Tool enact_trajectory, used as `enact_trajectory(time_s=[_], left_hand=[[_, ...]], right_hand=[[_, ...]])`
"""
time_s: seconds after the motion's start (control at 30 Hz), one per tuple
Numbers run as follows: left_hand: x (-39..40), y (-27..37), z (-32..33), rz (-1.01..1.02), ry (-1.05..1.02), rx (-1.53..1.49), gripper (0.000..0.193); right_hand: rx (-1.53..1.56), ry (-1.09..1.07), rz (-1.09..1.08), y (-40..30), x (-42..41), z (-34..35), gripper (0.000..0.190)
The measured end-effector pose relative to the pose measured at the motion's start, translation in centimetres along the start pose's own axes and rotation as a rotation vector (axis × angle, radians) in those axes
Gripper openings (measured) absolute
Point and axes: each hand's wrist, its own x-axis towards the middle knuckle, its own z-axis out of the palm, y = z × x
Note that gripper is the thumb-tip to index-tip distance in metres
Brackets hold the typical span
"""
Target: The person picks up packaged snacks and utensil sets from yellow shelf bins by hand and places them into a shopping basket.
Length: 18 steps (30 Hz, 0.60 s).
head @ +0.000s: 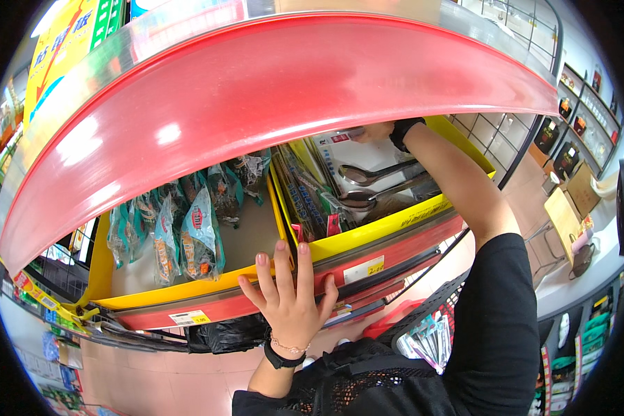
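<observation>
My left hand (pixel 294 296) rests with fingers spread on the front edge of a shelf, its fingertips at the corner where two display boxes meet. My right hand (pixel 372 132) reaches into the yellow display box (pixel 364 242) on the right. The upper shelf's red front edge partly hides it. Its fingers are beside a clear package with a red label (pixel 339 138); a grip cannot be made out. In that box lie metal spoons (pixel 361 176) and several long packets (pixel 307 192). Several teal-trimmed clear packages (pixel 202 242) stand in the left box (pixel 187 289).
The upper shelf's red front strip (pixel 291 78) hangs low over both boxes. Price labels (pixel 364 269) line the lower shelf's edge. A dark shopping basket (pixel 395 338) with several packaged items (pixel 427 335) is by my right side. Wire racking (pixel 499 136) stands at the right.
</observation>
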Motion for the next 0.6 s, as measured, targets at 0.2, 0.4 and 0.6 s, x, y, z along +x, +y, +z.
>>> enact_trajectory(time_s=[0.2,0.4,0.6], left_hand=[[-0.1,0.0,0.0,0.0,0.002,0.002,0.064],[-0.1,0.1,0.0,-0.001,0.005,-0.005,0.065],[-0.1,0.1,0.1,-0.003,0.002,0.001,0.065]], right_hand=[[-0.127,0.111,-0.153,-0.8,0.0,0.3,0.049],[-0.047,0.046,-0.098,-0.7,0.3,0.8,0.048],[-0.067,0.103,-0.091,-1.0,0.1,0.4,0.049]])
